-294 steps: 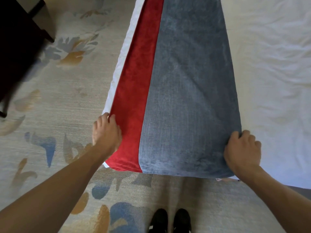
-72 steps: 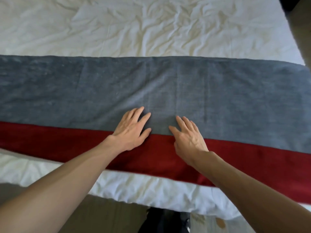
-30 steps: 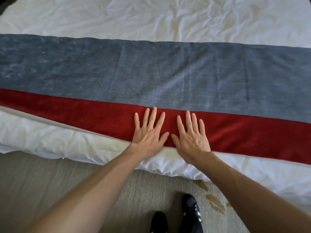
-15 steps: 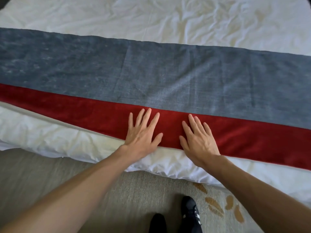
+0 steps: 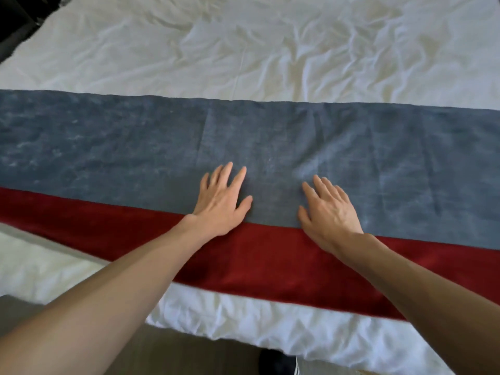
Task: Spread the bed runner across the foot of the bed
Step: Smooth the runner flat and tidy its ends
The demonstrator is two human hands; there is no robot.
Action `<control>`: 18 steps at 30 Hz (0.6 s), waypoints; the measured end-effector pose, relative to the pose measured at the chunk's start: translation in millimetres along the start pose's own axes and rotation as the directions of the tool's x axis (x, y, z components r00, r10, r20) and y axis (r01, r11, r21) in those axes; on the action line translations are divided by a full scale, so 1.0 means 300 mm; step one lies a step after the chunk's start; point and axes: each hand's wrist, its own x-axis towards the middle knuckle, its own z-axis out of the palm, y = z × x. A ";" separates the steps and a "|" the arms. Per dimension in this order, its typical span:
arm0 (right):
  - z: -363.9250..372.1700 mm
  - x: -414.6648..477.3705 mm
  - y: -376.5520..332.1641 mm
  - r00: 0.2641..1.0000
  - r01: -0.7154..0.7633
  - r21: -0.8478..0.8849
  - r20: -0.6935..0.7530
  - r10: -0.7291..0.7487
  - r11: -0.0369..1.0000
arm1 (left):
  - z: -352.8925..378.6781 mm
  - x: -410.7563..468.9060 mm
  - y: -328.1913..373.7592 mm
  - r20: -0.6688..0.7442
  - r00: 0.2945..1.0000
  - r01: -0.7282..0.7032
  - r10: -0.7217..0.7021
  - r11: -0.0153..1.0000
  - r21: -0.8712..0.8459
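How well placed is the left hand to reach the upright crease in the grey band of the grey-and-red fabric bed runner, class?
Probably yes. The left hand lies flat on the grey-and-red fabric bed runner, the upright crease runs just beyond its fingertips, and nothing lies between.

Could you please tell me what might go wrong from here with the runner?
Both the left hand and right hand press flat on the grey band of the bed runner; pushing unevenly could skew it or bunch it. The white sheet is wrinkled, so ridges may show through. The red band lies near the bed's edge and could slip over.
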 end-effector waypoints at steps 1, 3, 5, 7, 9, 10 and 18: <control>-0.001 0.033 0.011 1.000 0.002 -0.011 0.020 -0.002 1.000 | 0.002 0.037 -0.007 0.011 1.000 -0.006 0.006 1.000 0.003; -0.008 0.090 0.038 0.998 0.001 -0.028 0.066 0.001 1.000 | 0.006 0.116 -0.018 0.043 0.998 -0.039 0.038 0.999 0.026; -0.021 0.143 0.077 0.995 0.013 -0.046 0.103 -0.008 0.999 | 0.002 0.201 -0.022 0.077 0.995 -0.061 0.058 0.998 0.028; -0.037 0.208 0.120 0.993 0.022 -0.071 0.118 -0.014 0.997 | -0.007 0.293 -0.030 0.088 0.994 -0.068 0.067 0.998 0.012; -0.050 0.278 0.152 0.991 0.003 -0.078 0.133 0.007 0.997 | -0.016 0.369 -0.038 0.105 0.992 -0.076 0.076 0.997 -0.006; -0.051 0.311 0.160 0.991 -0.016 -0.075 0.135 0.026 0.997 | -0.017 0.399 -0.044 0.110 0.991 -0.082 0.082 0.997 -0.010; -0.032 0.595 0.052 0.986 -0.003 0.002 0.165 0.003 1.000 | -0.034 0.610 -0.226 0.099 0.993 -0.068 0.065 0.997 0.026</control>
